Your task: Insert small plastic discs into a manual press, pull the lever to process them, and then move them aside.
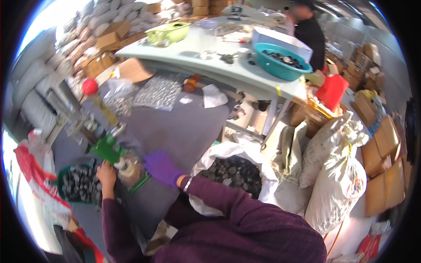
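A hand press with a green head point(107, 149) and a red ball point(90, 86) on its lever stands on the grey-covered table at my left. My bare left hand point(106, 174) is at the press's near left side, fingers drawn together; anything in them is too small to make out. Beside that hand, a dark green basket point(59, 187) holds many small dark round pieces point(81, 182). My right hand point(163, 168), in a purple glove, is just right of the press, its fingers toward a clear bag-like thing point(131, 168) there. Its fingertips are blurred.
A white sack point(271, 168) full of black discs point(232, 173) stands open by my right forearm. Farther back, a pale table point(206, 57) bears a teal basin point(285, 72) and a light green basket point(169, 33). Tied sacks point(337, 193) and cartons line the right; a person point(309, 35) is behind.
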`<state>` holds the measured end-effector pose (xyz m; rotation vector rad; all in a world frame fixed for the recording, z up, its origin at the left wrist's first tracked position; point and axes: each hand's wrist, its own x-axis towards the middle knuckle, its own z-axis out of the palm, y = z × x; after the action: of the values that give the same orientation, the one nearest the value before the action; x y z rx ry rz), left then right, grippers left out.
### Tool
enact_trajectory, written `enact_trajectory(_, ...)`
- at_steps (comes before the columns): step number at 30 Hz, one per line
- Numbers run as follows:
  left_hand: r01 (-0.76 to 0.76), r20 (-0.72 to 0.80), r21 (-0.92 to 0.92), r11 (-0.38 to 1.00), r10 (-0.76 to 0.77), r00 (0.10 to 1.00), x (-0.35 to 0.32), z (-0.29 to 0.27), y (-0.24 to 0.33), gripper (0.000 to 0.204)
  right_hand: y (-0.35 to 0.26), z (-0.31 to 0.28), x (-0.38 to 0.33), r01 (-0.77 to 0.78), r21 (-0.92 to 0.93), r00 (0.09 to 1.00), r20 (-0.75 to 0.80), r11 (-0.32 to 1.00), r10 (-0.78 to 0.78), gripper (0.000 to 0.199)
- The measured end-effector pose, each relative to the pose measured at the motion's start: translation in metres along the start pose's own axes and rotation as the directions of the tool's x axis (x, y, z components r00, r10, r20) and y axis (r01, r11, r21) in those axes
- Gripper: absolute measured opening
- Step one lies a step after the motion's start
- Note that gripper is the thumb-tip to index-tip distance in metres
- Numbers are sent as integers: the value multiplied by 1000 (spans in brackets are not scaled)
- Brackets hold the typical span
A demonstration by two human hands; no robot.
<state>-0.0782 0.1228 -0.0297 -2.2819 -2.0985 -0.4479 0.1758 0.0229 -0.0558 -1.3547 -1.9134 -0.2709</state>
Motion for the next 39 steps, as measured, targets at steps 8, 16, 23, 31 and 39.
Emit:
enact_trajectory(8,-313,-241,-253,915,254,937,7,-14,-10,30,7,-27,14,-31,102,999,41,994,27,18)
enact_trajectory(16,25,-346,85,996,6,938,-36,-73,-85,24,-10,-22,14,-6,90,997,71,996,0,21)
enact_trajectory(23,-159,-283,281,946,240,929,26,-56,-51,31,4,-33,10,-19,111,994,110,994,6,22)
enact_trajectory(31,29,-95,437,899,14,995,67,-19,-75,40,-8,-33,17,-65,96,987,150,993,50,29)
enact_trajectory(39,-56,0,447,893,63,998,73,2,-54,28,-6,-35,13,-115,94,969,230,989,91,33)
